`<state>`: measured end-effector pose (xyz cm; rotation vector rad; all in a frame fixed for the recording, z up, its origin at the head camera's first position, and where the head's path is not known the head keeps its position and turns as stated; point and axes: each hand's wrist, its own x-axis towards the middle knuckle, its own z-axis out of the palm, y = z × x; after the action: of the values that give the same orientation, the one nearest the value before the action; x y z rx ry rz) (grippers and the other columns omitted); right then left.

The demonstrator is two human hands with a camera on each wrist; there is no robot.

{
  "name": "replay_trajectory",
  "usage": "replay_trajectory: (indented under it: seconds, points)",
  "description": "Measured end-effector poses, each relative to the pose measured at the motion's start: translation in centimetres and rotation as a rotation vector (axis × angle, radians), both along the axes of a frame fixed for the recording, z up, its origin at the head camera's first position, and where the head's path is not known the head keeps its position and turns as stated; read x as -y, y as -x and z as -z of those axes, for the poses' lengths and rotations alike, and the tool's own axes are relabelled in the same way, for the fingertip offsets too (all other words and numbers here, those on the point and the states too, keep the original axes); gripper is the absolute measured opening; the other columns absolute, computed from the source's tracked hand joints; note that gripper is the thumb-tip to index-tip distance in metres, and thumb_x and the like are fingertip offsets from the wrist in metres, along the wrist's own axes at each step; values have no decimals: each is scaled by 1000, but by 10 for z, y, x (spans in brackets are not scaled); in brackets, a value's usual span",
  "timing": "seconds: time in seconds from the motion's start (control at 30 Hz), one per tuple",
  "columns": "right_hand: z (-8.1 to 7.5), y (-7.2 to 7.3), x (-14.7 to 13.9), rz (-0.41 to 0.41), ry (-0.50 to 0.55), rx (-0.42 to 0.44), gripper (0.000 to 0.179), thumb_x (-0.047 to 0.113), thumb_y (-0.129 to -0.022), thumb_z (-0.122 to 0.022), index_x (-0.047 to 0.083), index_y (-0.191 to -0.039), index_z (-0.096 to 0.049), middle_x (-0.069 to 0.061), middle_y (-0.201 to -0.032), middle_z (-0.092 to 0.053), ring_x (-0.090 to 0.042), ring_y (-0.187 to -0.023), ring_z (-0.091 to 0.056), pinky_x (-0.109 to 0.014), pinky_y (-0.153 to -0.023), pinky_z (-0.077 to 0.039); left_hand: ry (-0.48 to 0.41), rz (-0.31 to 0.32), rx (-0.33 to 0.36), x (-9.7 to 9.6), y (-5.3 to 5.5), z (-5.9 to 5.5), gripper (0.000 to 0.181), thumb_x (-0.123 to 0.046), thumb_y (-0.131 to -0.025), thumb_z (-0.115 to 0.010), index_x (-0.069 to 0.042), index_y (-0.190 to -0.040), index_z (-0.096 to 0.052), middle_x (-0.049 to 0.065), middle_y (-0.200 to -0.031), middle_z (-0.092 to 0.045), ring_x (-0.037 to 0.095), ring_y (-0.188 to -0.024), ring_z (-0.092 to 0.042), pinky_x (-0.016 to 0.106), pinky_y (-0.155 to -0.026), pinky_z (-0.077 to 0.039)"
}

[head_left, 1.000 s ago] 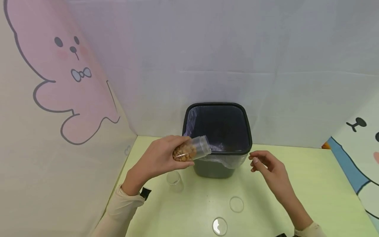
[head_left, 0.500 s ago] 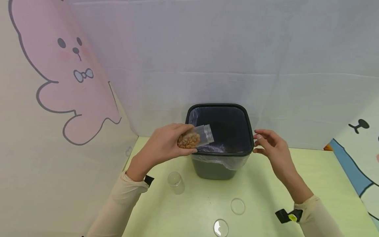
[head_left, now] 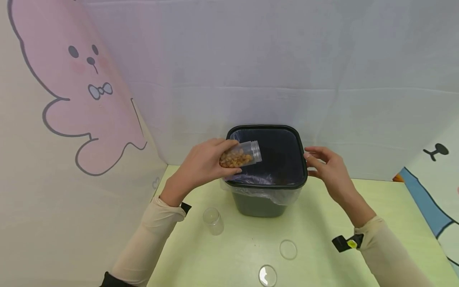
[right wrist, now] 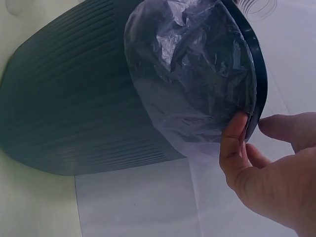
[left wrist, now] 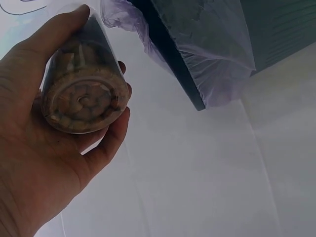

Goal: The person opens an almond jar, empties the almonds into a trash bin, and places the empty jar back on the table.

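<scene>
My left hand (head_left: pixel 202 165) grips a clear plastic jar (head_left: pixel 241 154) partly filled with small brown pieces, perhaps nuts. The jar lies tilted nearly sideways, its uncapped mouth over the left part of a dark trash bin (head_left: pixel 263 205). In the left wrist view the jar's round base (left wrist: pixel 85 101) faces the camera, with fingers and thumb around its sides. A thin clear bag (right wrist: pixel 192 74) lines the bin and folds over its rim. My right hand (head_left: pixel 330 171) pinches the bin's right rim, thumb on one side and fingers on the bag side.
A second clear jar (head_left: pixel 214 221) stands on the pale green table (head_left: pixel 233 259), left of the bin's front. Two clear round discs or rings, one farther (head_left: pixel 288 249) and one nearer (head_left: pixel 267 276), lie in front. A white cloth wall (head_left: pixel 358 131) rises behind the bin.
My left hand has carried the jar up and forward, from the bin's front left edge to over its opening. My right hand has moved up and onto the bin's right rim.
</scene>
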<state>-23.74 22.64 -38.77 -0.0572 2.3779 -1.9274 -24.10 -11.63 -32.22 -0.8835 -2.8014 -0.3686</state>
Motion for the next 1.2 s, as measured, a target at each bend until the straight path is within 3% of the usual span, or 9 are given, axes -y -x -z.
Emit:
replay_trajectory:
  seconds: [0.2,0.4,1.2]
  points:
    - [-1,3,0,-22,109,61,56,31,-97,-62,1,-141,-45,6,-108,-61,-2,-88,-68,-22,-75,-58,-10,17,-68,-2,8,3,67,-50,-77,-80,-24,-135,-58,-2,-107,-66,17,-91,-62,37,-72,-52]
    - [-2,5,-3,-47,97,91,59,31,-97,-62,2,-145,-42,11,-108,-63,-1,-91,-67,-21,-77,-57,-1,23,-127,-4,14,7,66,-47,-75,-83,-24,-132,-60,-1,-105,-67,21,-95,-61,40,-80,-52]
    - [-1,7,-1,-36,112,97,56,29,-96,-64,1,-141,-45,9,-105,-62,-2,-88,-66,-22,-76,-57,85,-3,-173,-7,16,11,68,-36,-75,-86,-32,-137,-57,1,-115,-63,24,-107,-55,45,-86,-44]
